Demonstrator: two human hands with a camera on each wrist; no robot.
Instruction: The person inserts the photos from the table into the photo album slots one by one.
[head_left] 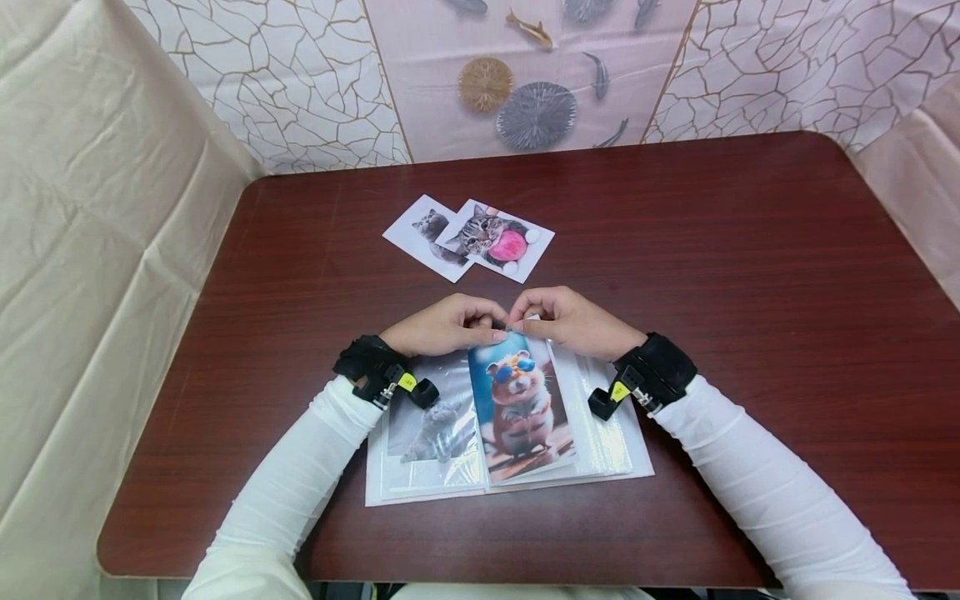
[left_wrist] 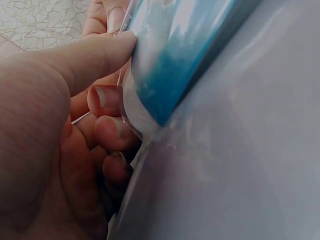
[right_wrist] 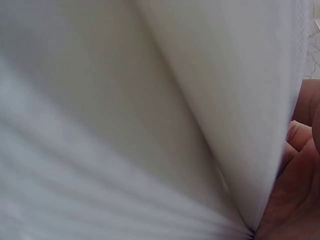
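Note:
A photo album [head_left: 641,458] with clear sleeves lies open on the table before me. On its raised middle page is a picture of a hamster in sunglasses [head_left: 517,408]; in the left wrist view its blue corner [left_wrist: 165,95] shows behind clear plastic. My left hand [head_left: 450,325] pinches the top edge of that sleeve between thumb and fingers. Close beside it, my right hand [head_left: 577,323] pinches the same top edge. A grey cat picture [head_left: 442,433] sits in the left page. White album pages [right_wrist: 125,110] fill the right wrist view, hiding most of the right fingers.
Beyond my hands, two loose cat photos lie overlapping: a grey cat card [head_left: 420,233] partly under a tabby-with-pink-ball card [head_left: 517,242]. The brown table [head_left: 750,333] has rounded corners. A patterned cloth [head_left: 300,75] hangs behind its far edge.

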